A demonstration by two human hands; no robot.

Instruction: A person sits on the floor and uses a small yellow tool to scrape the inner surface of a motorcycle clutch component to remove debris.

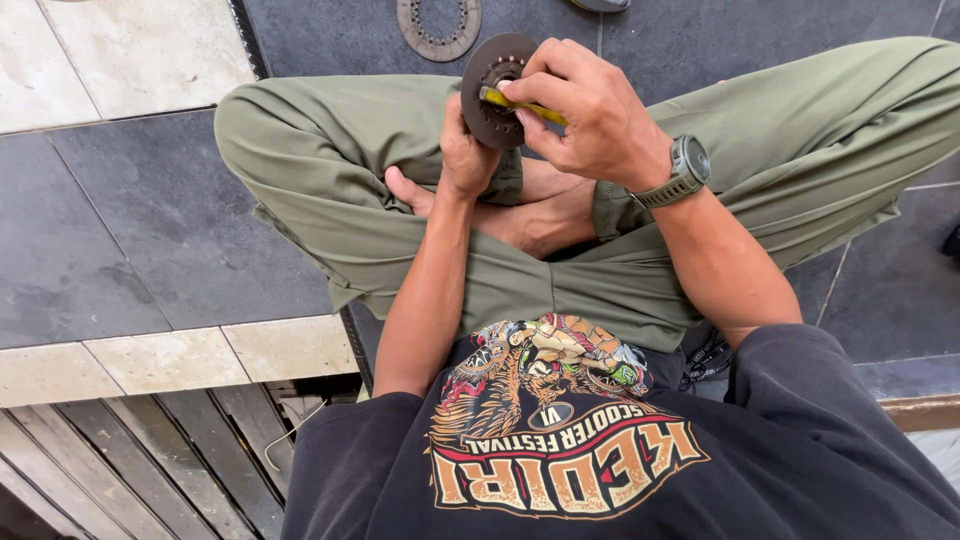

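Observation:
I sit cross-legged on the floor in olive trousers. My left hand [468, 150] grips a dark round metal disc [487, 84] from below, holding it upright above my crossed ankles. My right hand [590, 105], with a grey watch on the wrist, is closed around a yellow-handled tool [520, 104] whose tip rests against the hub at the disc's middle. The fingers hide most of the handle.
A toothed metal ring [438, 28] lies on the dark floor tiles just beyond the disc. Pale tiles [150, 60] border the dark ones at left. A slatted metal grate [170, 450] with a bent wire lies at lower left.

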